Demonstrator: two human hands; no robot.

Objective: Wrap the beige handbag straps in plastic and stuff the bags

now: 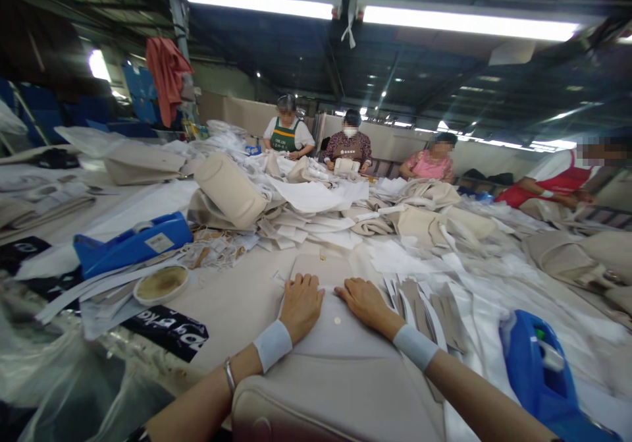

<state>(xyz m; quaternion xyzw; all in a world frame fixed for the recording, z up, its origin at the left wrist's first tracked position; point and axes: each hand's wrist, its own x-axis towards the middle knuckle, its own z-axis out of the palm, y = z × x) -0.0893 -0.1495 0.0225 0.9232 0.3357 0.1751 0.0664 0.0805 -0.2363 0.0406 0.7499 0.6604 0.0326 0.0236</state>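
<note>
A pale beige bag (345, 376) lies in front of me with its flap (320, 267) spread away from me. My left hand (301, 305) rests on the left edge of the flap area, fingers bent forward and holding nothing visible. On the right edge, my right hand (366, 305) lies with its fingers spread and nothing in them. Between the hands a small round pale spot (338, 321) shows on the bag, and a small gold-coloured fitting (322, 256) sits near the flap's far end. Both wrists have light bands.
Blue tape dispensers (143, 238) (538, 363) stand left and right. A round dish (162, 284) and paper strips lie at left, more strips (419, 307) at right. Beyond are piled beige bags (230, 188) and white sheets. Several people work across the table.
</note>
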